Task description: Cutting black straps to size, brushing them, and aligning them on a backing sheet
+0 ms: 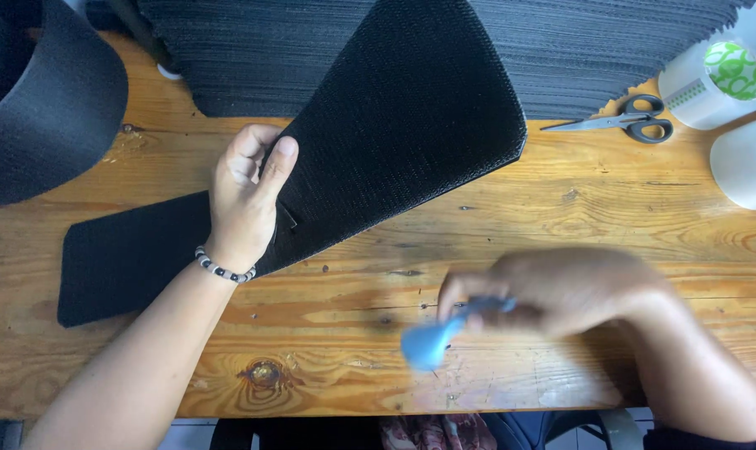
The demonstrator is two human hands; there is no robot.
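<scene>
The left hand (246, 193) pinches the black mat (394, 133), thumb on top, holding it lifted; the right hand (561, 292) grips a blue tool (432, 340), blurred.

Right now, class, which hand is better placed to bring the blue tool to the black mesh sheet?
Right: the right hand already holds the blurred blue tool, while the left hand pinches the black mesh sheet.

Two tape rolls stand at the tabletop's (561, 208) far right edge. The upper tape roll (715, 83) is whitish with a round green-and-white patterned label inside its core. The lower tape roll (746, 162), partly cut off, shows a green sliver.
</scene>
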